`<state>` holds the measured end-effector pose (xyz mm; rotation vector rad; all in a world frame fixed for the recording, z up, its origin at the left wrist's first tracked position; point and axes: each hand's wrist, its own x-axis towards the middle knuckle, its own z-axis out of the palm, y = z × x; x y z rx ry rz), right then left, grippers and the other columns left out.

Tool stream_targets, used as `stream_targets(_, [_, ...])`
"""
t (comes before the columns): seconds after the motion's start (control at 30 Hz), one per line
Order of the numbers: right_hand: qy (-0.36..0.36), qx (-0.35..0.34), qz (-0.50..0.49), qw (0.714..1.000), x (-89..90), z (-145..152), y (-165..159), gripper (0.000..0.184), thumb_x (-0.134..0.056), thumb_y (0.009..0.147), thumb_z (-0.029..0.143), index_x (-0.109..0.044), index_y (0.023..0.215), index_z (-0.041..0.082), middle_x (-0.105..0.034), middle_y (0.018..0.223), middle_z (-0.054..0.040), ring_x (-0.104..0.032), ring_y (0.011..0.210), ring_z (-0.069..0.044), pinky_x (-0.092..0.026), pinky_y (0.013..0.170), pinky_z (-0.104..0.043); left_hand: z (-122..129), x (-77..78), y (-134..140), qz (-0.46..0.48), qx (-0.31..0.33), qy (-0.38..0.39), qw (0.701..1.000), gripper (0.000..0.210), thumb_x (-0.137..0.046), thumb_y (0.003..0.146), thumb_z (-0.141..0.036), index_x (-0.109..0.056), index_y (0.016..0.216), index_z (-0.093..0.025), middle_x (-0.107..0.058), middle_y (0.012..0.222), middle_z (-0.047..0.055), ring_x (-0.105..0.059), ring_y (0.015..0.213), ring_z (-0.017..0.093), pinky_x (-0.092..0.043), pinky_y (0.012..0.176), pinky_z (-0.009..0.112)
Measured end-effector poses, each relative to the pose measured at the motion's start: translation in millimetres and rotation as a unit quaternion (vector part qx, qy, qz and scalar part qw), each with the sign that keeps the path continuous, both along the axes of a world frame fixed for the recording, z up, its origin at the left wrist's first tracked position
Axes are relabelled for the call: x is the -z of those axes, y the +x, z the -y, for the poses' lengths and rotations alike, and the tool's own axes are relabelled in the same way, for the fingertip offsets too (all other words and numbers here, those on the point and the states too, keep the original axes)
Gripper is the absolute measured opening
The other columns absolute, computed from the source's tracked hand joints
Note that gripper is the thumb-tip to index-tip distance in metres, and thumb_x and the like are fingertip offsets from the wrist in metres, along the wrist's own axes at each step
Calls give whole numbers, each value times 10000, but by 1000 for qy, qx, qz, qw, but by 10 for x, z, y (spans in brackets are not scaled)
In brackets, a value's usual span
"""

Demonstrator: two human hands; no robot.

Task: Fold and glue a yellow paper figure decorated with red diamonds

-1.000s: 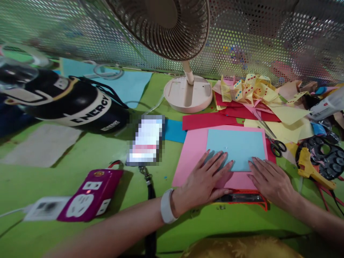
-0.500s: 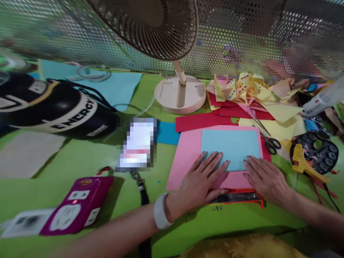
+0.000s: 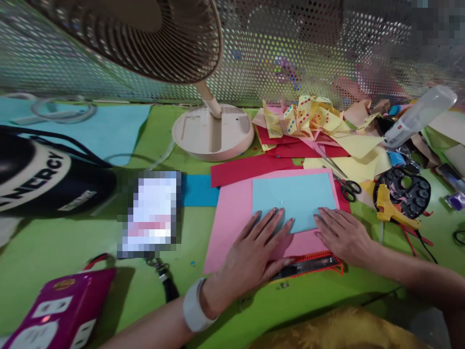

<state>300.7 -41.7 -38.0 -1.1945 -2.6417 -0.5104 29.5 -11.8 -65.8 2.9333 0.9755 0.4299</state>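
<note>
A light blue sheet of paper point(image 3: 290, 189) lies flat on a larger pink sheet point(image 3: 227, 218). My left hand point(image 3: 257, 247) rests with fingers spread, its fingertips on the blue paper's lower left edge. On the lower right corner lies my right hand point(image 3: 345, 235), fingers stretched out flat. Neither hand grips anything. Just below the pink sheet is an orange-edged case with a dark strip inside point(image 3: 312, 264), close to my left thumb, which partly covers its left end. Black-handled scissors point(image 3: 350, 189) lie to the right of the papers.
A fan point(image 3: 214, 133) stands behind. Yellow paper scraps point(image 3: 308, 116) and red strips point(image 3: 250, 167) lie at the back. A yellow glue gun point(image 3: 392, 211) sits on a black palette point(image 3: 417, 194) at right. Leftward are a phone point(image 3: 152, 208), black bottle point(image 3: 72, 179) and purple socket box point(image 3: 69, 300).
The view has swung to the right, so most things appear shifted left. Both hands stay flat on the papers in nearly the same place.
</note>
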Motion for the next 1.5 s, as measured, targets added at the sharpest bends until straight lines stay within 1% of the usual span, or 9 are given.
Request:
stream_targets(0.3, [-18, -5, -44, 999, -42, -22, 21, 376, -559, 955, 354, -699, 1140, 58, -719, 1152, -184, -678, 1075, -267, -534, 930, -390, -20, -4, -17, -23, 18, 6, 1000, 817, -364, 906, -719, -367, 1509, -169, -374, 1554, 173, -315, 1443, 339, -233, 1162, 492])
stream_targets(0.4, [-54, -17, -49, 997, -122, -67, -27, 414, -499, 980, 362, -660, 1216, 63, -686, 1227, -180, -642, 1154, -272, -493, 1004, -428, -29, -11, -15, -25, 21, 8, 999, 854, -365, 883, -751, -371, 1509, -171, -377, 1553, 173, -314, 1443, 342, -234, 1161, 491])
stream_targets(0.57, [-165, -68, -23, 984, -156, -98, -193, 680, -347, 980, 592, -554, 1346, 57, -569, 1385, -189, -512, 1323, -291, -358, 1128, -532, -40, 14, -9, -26, 35, 6, 999, 937, -357, 843, -801, -364, 1509, -142, -366, 1552, 198, -293, 1449, 360, -228, 1159, 514])
stream_targets(0.67, [-176, -80, 0, 981, -108, -88, -283, 832, -289, 934, 704, -535, 1359, 32, -562, 1380, -212, -500, 1330, -313, -329, 1133, -568, -44, 46, -7, -21, 35, 6, 999, 959, -357, 827, -818, -405, 1485, -123, -378, 1542, 209, -299, 1443, 373, -222, 1160, 527])
stream_targets(0.83, [-186, -68, 10, 980, -56, -60, -315, 889, -324, 894, 749, -517, 1374, 26, -544, 1391, -226, -481, 1344, -327, -284, 1140, -602, -51, 45, -5, -28, 41, 22, 999, 983, -349, 815, -832, -426, 1469, -103, -376, 1534, 235, -306, 1438, 385, -220, 1154, 528])
stream_targets(1.0, [-205, -55, 4, 977, -87, 9, -90, 889, -347, 880, 762, -506, 1392, 53, -498, 1444, -207, -441, 1379, -306, -229, 1175, -575, -80, 4, -23, -39, 49, 17, 998, 948, -344, 844, -804, -349, 1515, -134, -341, 1560, 212, -299, 1449, 352, -222, 1160, 497])
stream_targets(1.13, [-214, -32, -1, 976, -115, 105, 201, 878, -377, 874, 759, -484, 1415, 76, -472, 1471, -193, -422, 1394, -295, -263, 1166, -546, -112, -14, -90, -51, 68, 15, 996, 947, -363, 850, -790, -287, 1541, -146, -304, 1576, 214, -299, 1451, 350, -213, 1162, 485])
stream_targets(1.33, [-180, 5, 7, 984, -108, 227, 498, 813, -385, 914, 700, -478, 1410, 61, -471, 1465, -214, -453, 1371, -306, -281, 1148, -589, -80, -33, -356, -63, 71, 35, 995, 951, -373, 865, -770, -158, 1574, -175, -341, 1564, 195, -324, 1444, 325, -138, 1186, 475])
stream_targets(1.5, [-164, 3, 7, 986, -75, 225, 579, 734, -446, 920, 656, -506, 1394, 99, -483, 1463, -186, -464, 1364, -300, -291, 1150, -579, -8, -9, -593, -51, 50, 22, 997, 898, -394, 882, -741, -136, 1578, -234, -351, 1573, 136, -357, 1431, 303, -183, 1190, 458])
